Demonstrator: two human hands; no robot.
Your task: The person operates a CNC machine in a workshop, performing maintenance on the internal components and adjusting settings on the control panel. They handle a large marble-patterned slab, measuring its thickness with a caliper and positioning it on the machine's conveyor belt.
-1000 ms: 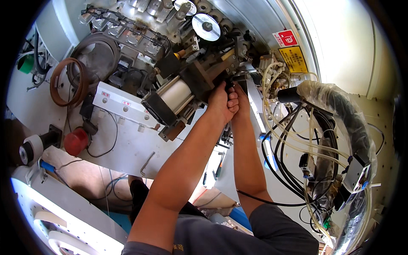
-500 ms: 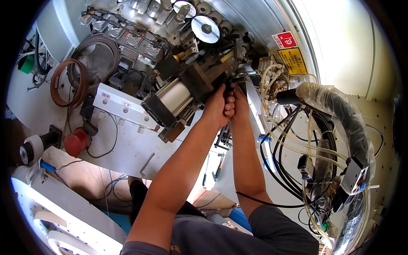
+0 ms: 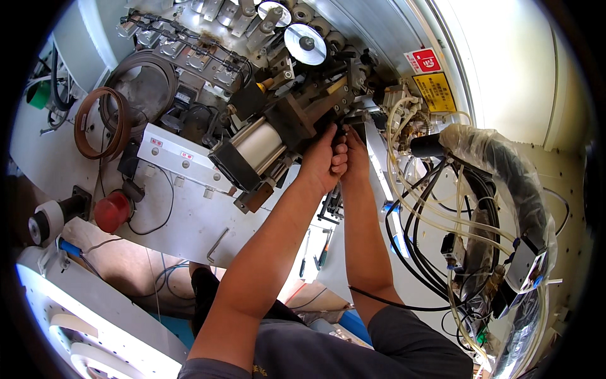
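Head view: both arms outstretched, left hand (image 3: 323, 164) and right hand (image 3: 355, 156) clenched on black machine part (image 3: 341, 129)

Off to my left I see a brown coiled hose ring (image 3: 101, 123) hanging beside a red dome-shaped lamp (image 3: 112, 211). Up top sits a shiny silver disc pulley (image 3: 305, 43). On my right, a red square label (image 3: 424, 60) sits above a yellow warning label (image 3: 435, 91), near a plastic-wrapped black cable bundle (image 3: 505, 174)

white machine panel (image 3: 189, 208) (hex key (image 3: 216, 245) on it)
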